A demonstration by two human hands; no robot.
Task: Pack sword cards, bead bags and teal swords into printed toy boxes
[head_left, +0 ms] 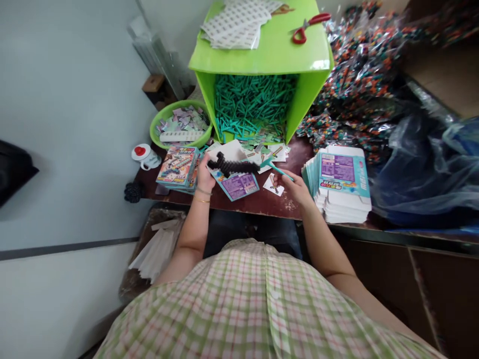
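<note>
My left hand (205, 175) is closed around the end of a black jagged toy piece (232, 166) that lies across an open flat carton (237, 184) with a purple label. My right hand (293, 185) pinches a thin teal stick (276, 168) near its lower end. Both hands hover over the dark brown table (258, 202), a little apart from each other. A small printed card (273, 185) lies between them.
A tipped green bin (269, 57) full of teal sticks stands behind, with sticker sheets (235, 25) and red scissors (309, 27) on top. A green bowl (179, 125), filled boxes (177, 167), a white cup (145, 155), stacked flat cartons (342, 182) and foil packets (359, 75) surround the hands.
</note>
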